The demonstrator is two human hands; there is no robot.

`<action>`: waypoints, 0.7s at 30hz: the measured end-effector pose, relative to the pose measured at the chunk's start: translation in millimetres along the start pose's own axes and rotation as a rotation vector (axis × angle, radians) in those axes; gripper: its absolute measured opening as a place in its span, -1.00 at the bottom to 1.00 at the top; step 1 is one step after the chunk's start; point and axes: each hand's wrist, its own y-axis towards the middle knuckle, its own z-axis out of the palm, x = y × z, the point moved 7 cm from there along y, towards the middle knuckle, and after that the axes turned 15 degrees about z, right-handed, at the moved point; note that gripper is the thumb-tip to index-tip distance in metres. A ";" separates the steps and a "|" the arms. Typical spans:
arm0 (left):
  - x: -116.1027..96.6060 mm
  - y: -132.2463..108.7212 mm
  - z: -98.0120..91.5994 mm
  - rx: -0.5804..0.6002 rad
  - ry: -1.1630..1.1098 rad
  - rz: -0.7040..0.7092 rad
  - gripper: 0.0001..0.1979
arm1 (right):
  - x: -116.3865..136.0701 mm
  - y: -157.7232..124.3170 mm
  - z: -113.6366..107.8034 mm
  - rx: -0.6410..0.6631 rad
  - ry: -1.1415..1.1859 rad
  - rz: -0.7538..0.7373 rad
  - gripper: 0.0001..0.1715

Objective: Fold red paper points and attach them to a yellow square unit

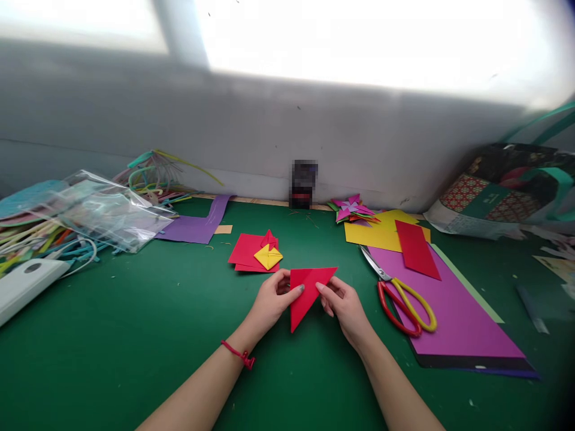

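I see the left hand (275, 297) and right hand (345, 303) pinching the folded red paper triangle (307, 290) over the green table (148, 335), at its left and slanted edges. I judge it light, fairly stiff, easily creased; edge holds suit it.

Bright light (368, 42) washes a pale grey wall (242, 123) behind the green tabletop (112, 353).

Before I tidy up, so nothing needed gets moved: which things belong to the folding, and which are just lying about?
Likely the job: red triangle in left hand and right hand; red sheets; yellow folded piece; scissors.

Probably lying about: clear plastic bag; patterned bag; white device.
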 end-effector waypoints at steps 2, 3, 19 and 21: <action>1.3 -0.4 0.8 0.016 0.007 -0.017 -0.80 | 1.9 -0.3 -0.1 0.010 -0.036 -0.024 -0.78; 1.8 -0.4 0.3 0.019 0.022 -0.023 -0.81 | 3.7 -1.0 0.1 0.007 -0.058 -0.039 -0.78; -12.6 -9.4 23.9 0.249 -0.008 -0.019 -0.79 | 10.9 -6.4 3.4 -0.063 -0.053 -0.064 -0.64; -12.0 -8.9 23.4 0.246 -0.040 -0.023 -0.79 | 9.8 -6.4 4.9 -0.047 -0.048 -0.059 -0.64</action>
